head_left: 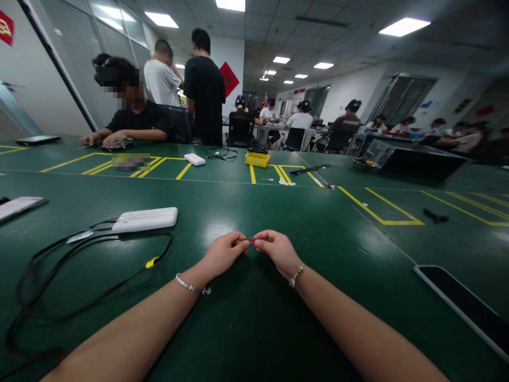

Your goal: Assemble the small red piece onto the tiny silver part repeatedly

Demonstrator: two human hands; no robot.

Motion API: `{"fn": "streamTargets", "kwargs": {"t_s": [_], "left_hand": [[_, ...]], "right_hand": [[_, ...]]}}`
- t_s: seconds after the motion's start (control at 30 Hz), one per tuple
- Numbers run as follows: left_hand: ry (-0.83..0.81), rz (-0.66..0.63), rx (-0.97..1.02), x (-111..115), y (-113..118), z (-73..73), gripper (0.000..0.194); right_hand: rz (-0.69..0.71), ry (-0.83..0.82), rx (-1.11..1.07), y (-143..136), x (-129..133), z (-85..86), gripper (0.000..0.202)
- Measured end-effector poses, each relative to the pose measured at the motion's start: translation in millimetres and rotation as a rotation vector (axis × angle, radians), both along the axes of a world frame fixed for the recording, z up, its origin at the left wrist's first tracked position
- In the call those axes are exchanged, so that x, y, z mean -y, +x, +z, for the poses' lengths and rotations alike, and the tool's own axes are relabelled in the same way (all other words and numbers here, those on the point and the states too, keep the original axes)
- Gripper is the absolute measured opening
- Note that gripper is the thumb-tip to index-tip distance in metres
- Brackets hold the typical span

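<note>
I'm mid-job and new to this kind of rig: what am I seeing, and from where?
No machine here: these are a person's bare left hand and right hand. The only picture comes from a camera on that person's head, looking forward and down. Both hands pinch a small red item above the green table; it is too tiny to identify. On the left lie a white, box-like device and looping black cable; on the right, a flat dark slab with a pale edge. Farther back is a yellow tray. Other people sit and stand beyond.
</note>
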State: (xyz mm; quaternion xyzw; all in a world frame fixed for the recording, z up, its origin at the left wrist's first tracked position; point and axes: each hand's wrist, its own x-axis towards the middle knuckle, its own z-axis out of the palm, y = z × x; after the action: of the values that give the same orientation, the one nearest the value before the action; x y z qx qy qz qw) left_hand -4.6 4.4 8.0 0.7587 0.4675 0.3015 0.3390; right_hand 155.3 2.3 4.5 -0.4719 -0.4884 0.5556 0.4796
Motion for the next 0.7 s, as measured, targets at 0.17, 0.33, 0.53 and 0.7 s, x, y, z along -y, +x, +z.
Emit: {"fn": "streamTargets", "kwargs": {"t_s": [0.17, 0.33, 0.53, 0.7], "left_hand": [[0.006, 0.012, 0.003, 0.5, 0.3, 1.8, 0.023], [0.009, -0.019, 0.015, 1.1, -1.4, 2.9, 0.025], [-0.015, -0.052, 0.015, 1.0, -2.6, 2.0, 0.027], [-0.039, -0.071, 0.016, 1.0, -2.4, 2.6, 0.026]], "right_hand": [[0.005, -0.001, 0.013, -0.6, 1.4, 2.4, 0.014], [0.019, -0.025, -0.02, 0.7, 0.9, 1.9, 0.014], [0.033, -0.041, -0.043, 1.8, -0.4, -1.0, 0.017], [0.05, -0.046, -0.069, 1.7, -0.9, -1.9, 0.019]]}}
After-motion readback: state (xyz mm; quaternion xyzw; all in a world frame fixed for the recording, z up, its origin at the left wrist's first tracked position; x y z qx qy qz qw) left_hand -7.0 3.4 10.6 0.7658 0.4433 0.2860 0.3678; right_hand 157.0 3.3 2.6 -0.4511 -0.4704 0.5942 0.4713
